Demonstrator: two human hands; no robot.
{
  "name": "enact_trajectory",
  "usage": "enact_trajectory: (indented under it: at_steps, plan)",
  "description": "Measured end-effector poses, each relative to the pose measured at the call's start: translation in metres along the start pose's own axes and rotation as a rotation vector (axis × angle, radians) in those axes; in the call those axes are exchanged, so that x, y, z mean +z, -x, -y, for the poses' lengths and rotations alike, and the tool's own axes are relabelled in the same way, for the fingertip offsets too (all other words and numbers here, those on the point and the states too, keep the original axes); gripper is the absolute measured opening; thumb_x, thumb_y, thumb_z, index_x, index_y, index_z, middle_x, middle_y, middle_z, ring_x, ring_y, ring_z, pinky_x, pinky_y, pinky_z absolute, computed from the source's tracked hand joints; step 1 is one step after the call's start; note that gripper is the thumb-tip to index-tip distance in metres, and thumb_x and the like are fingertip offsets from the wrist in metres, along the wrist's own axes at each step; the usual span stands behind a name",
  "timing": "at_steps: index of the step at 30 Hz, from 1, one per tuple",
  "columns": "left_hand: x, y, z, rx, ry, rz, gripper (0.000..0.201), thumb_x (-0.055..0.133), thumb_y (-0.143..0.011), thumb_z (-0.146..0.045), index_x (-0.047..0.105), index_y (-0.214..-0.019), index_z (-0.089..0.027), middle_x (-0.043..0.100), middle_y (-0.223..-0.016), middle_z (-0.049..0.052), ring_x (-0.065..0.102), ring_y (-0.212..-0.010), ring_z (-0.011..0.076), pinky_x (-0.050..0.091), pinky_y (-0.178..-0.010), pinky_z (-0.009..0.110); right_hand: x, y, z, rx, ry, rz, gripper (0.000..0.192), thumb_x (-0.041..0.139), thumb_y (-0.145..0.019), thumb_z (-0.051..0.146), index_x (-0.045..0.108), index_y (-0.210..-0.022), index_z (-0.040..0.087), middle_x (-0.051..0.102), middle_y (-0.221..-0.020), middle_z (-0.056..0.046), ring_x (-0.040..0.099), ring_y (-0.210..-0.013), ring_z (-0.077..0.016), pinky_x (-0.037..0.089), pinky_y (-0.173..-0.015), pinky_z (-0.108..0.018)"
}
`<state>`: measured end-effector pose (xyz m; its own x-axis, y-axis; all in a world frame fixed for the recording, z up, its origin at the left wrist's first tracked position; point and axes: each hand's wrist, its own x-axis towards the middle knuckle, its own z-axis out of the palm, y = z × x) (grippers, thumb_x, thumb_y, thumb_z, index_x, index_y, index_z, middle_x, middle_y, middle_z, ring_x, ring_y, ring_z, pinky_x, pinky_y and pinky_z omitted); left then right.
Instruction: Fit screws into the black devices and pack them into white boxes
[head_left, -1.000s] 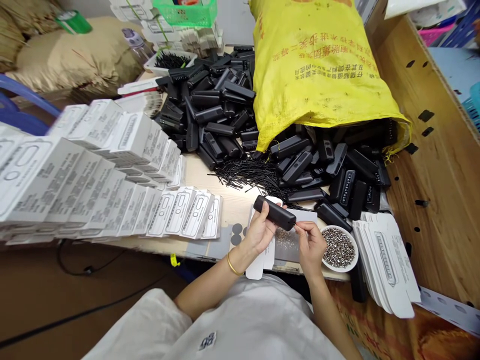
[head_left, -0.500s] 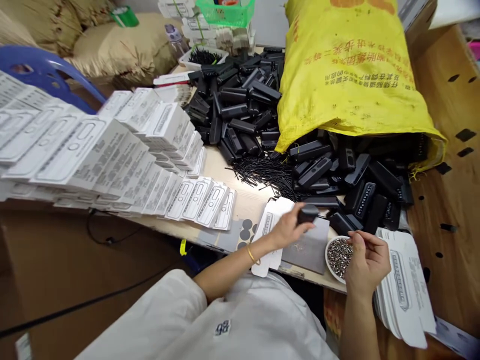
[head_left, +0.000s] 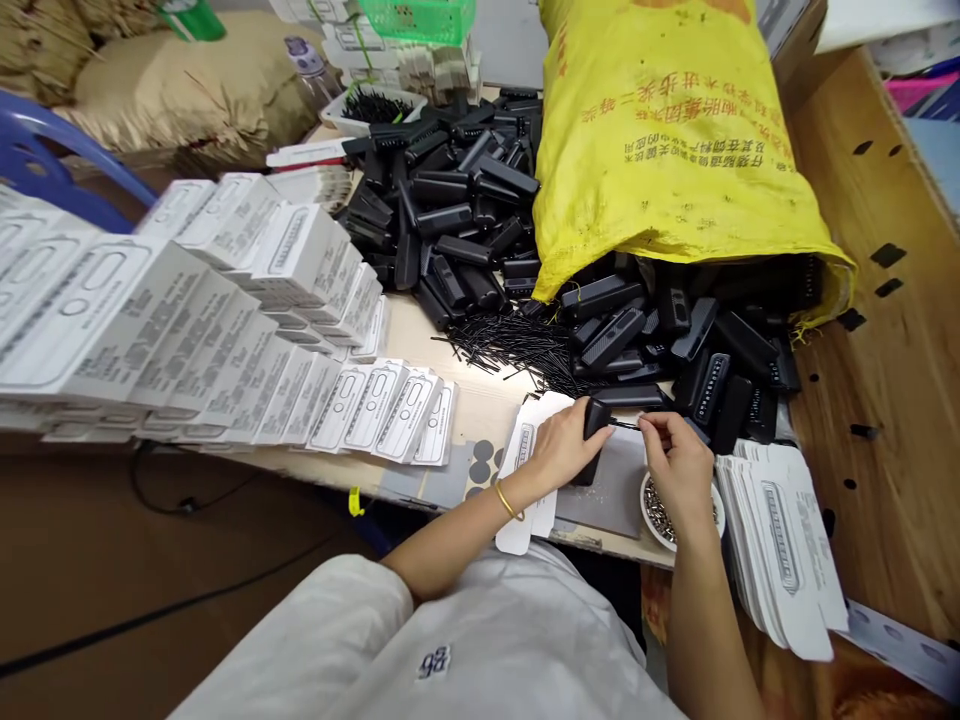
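Cluttered wooden worktable (head_left: 480, 405), yellow sack (head_left: 660, 150), left hand (head_left: 559, 445) gripping black case (head_left: 596, 420), right hand (head_left: 679, 465) pinching thin pin (head_left: 624, 425)

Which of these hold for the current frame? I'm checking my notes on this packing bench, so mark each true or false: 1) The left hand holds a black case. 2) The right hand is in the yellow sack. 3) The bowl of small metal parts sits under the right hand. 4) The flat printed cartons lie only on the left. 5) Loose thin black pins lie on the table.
1) True: the left hand grips a black case.
2) False: the right hand is at the case's end, pinching something thin; the yellow sack lies farther back.
3) True: the bowl is partly covered by it.
4) False: a stack of flat cartons also lies on the right.
5) True: black pins.
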<state>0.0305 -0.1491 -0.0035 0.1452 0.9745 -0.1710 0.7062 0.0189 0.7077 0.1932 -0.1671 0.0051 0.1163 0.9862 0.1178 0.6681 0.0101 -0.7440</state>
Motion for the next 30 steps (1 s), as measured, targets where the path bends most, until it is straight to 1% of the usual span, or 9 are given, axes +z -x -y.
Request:
enact_trajectory:
  at_steps: [3, 7, 10, 14, 18, 23, 25, 27, 30]
  plan:
    - [-0.010, 0.011, 0.006, 0.035, -0.189, -0.002, 0.041, 0.059, -0.088, -0.040, 0.055, -0.119, -0.014, 0.063, -0.104, 0.013, 0.057, -0.106, 0.0293, 0.047, -0.088, 0.039, 0.012, -0.007, 0.008, -0.115, 0.028, 0.103, 0.016, 0.049, -0.090, 0.029, 0.062, -0.086, 0.021, 0.067, -0.084, -0.005, 0.060, -0.079, -0.0210, 0.046, -0.075, -0.034]
    - [-0.033, 0.035, 0.040, -0.055, -0.349, 0.096, 0.062, 0.074, -0.076, -0.029, 0.046, -0.129, -0.015, 0.054, -0.114, 0.013, 0.055, -0.107, 0.0290, 0.047, -0.089, 0.041, 0.048, -0.009, 0.027, -0.274, 0.213, 0.433, 0.013, 0.060, -0.084, 0.020, 0.063, -0.096, 0.020, 0.067, -0.099, -0.009, 0.057, -0.096, -0.0259, 0.045, -0.080, -0.036]
    - [-0.037, 0.046, 0.063, -0.162, -0.331, 0.170, 0.093, 0.082, -0.066, -0.024, 0.031, -0.142, -0.017, 0.049, -0.115, 0.012, 0.055, -0.104, 0.0285, 0.048, -0.087, 0.041, 0.072, -0.014, 0.041, -0.282, 0.453, 0.564, 0.029, 0.071, -0.075, 0.018, 0.062, -0.103, 0.016, 0.064, -0.107, -0.014, 0.055, -0.101, -0.0299, 0.041, -0.083, -0.039]
    - [-0.034, 0.045, 0.075, -0.113, -0.136, 0.056, 0.103, 0.084, -0.062, -0.025, 0.026, -0.147, -0.022, 0.046, -0.115, 0.010, 0.052, -0.111, 0.0292, 0.044, -0.096, 0.046, 0.075, -0.034, 0.047, -0.218, 0.523, 0.660, 0.009, 0.068, -0.077, 0.017, 0.061, -0.083, 0.017, 0.065, -0.094, -0.011, 0.055, -0.095, -0.0275, 0.036, -0.082, -0.038]
    - [-0.043, 0.040, 0.065, -0.062, 0.468, 0.029, 0.080, 0.071, -0.075, -0.041, 0.035, -0.144, -0.022, 0.051, -0.123, 0.012, 0.052, -0.116, 0.0270, 0.043, -0.101, 0.045, 0.050, -0.054, 0.045, -0.263, 0.213, 0.495, 0.012, 0.061, -0.082, 0.022, 0.055, -0.073, 0.020, 0.064, -0.082, -0.004, 0.055, -0.088, -0.0227, 0.036, -0.083, -0.037]
    - [-0.048, 0.044, 0.044, -0.236, 1.270, 0.577, 0.069, 0.064, -0.074, -0.065, 0.061, -0.116, -0.011, 0.068, -0.106, 0.017, 0.067, -0.095, 0.0263, 0.052, -0.088, 0.040, 0.027, -0.060, 0.038, -0.331, -0.460, 0.509, 0.031, 0.062, -0.081, 0.047, 0.051, -0.066, 0.023, 0.064, -0.075, -0.001, 0.057, -0.078, -0.0198, 0.043, -0.081, -0.039]
    - [-0.044, 0.044, 0.039, -0.292, 1.365, 0.574, 0.070, 0.070, -0.068, -0.065, 0.063, -0.110, -0.010, 0.070, -0.096, 0.015, 0.069, -0.080, 0.0215, 0.055, -0.080, 0.036, 0.028, -0.056, 0.033, -0.255, -0.670, 0.526, 0.038, 0.064, -0.076, 0.057, 0.048, -0.064, 0.024, 0.062, -0.072, -0.001, 0.057, -0.075, -0.0197, 0.047, -0.076, -0.038]
    - [-0.040, 0.042, 0.036, -0.320, 1.385, 0.508, 0.076, 0.074, -0.066, -0.063, 0.058, -0.120, -0.012, 0.071, -0.088, 0.012, 0.068, -0.069, 0.0181, 0.057, -0.071, 0.033, 0.032, -0.047, 0.031, -0.161, -0.754, 0.385, 0.038, 0.067, -0.072, 0.058, 0.052, -0.069, 0.024, 0.062, -0.074, -0.001, 0.058, -0.077, -0.0195, 0.049, -0.077, -0.038]
    - [-0.034, 0.037, 0.029, -0.253, 1.352, 0.397, 0.098, 0.077, -0.068, -0.056, 0.025, -0.146, -0.028, 0.070, -0.098, 0.007, 0.070, -0.071, 0.0188, 0.057, -0.067, 0.034, 0.043, -0.026, 0.033, -0.035, -0.675, 0.141, 0.034, 0.068, -0.075, 0.051, 0.062, -0.094, 0.024, 0.062, -0.098, -0.005, 0.059, -0.095, -0.0203, 0.049, -0.087, -0.038]
